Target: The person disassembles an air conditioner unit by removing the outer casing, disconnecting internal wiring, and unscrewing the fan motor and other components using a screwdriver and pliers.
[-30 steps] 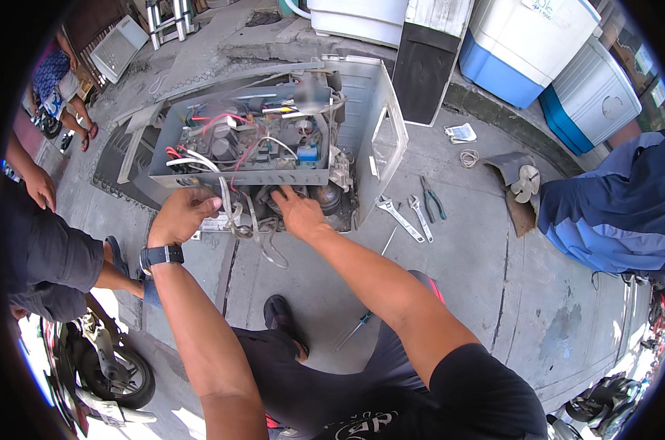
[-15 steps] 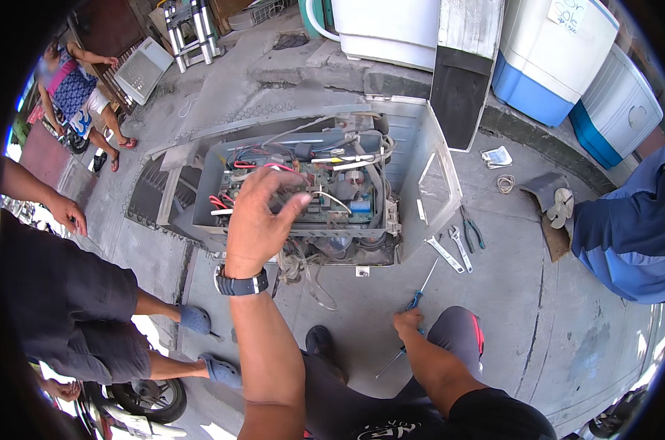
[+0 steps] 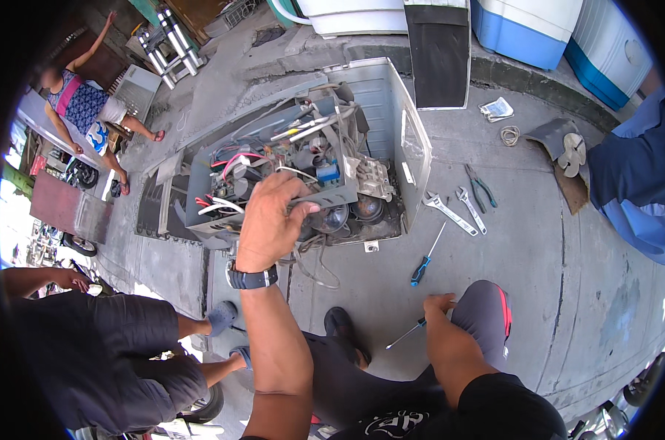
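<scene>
My left hand (image 3: 270,220) is closed on the front rim of a metal tray (image 3: 340,196) full of wires and circuit parts, tilted inside an opened metal casing (image 3: 408,139). Dark round parts (image 3: 365,209) show below the tray, beside dangling hoses (image 3: 318,268). Low by my right knee, my right hand (image 3: 439,302) has curled fingers at a screwdriver (image 3: 402,336), whose handle is partly hidden; whether it grips that is unclear. Another screwdriver (image 3: 420,271) lies on the concrete just above that hand, with two adjustable wrenches (image 3: 453,216) and pliers (image 3: 480,187) farther up.
A person in dark shorts (image 3: 105,345) stands close at left; another person (image 3: 90,110) is farther back, near a folded ladder (image 3: 171,51). Plastic tubs (image 3: 523,44), a dark upright panel (image 3: 440,66), a fan blade (image 3: 572,154) and blue fabric (image 3: 633,191) occupy the back and right.
My left hand went from hanging wires up to the tray, which now sits more tilted with more showing beneath. My right hand left the casing and moved down to the screwdrivers.
</scene>
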The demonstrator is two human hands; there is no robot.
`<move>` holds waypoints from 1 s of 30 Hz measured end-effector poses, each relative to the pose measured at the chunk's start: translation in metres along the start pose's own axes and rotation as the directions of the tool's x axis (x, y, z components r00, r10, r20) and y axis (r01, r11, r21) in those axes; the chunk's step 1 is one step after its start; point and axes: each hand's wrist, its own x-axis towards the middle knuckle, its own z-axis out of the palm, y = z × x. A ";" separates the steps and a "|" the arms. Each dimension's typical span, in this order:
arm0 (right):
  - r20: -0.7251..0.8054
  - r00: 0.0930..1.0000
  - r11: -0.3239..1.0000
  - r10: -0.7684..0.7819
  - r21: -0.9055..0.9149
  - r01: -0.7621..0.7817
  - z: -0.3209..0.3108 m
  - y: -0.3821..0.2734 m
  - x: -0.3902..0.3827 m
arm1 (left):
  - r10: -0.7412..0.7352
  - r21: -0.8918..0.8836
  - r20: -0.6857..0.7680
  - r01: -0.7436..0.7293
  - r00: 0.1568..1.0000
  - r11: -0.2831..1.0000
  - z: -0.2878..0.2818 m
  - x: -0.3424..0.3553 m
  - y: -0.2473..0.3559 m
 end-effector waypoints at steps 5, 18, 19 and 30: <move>0.098 0.995 0.994 -0.014 -0.104 0.025 -0.012 -0.002 -0.001 | -0.040 -0.077 -0.096 0.033 0.995 0.997 -0.026 0.004 0.005; 0.217 0.969 0.983 -0.119 -0.110 0.145 -0.028 -0.007 -0.010 | -0.048 -0.042 -0.088 0.044 0.995 0.998 -0.020 -0.005 0.010; 0.236 0.965 0.984 -0.116 -0.101 0.143 -0.029 -0.009 -0.017 | -0.057 -0.011 -0.031 0.057 0.998 0.998 -0.015 -0.011 0.012; 0.254 0.959 0.987 -0.124 -0.071 0.146 -0.012 -0.015 -0.013 | -0.048 -0.009 0.112 0.049 0.993 0.999 -0.006 -0.020 0.022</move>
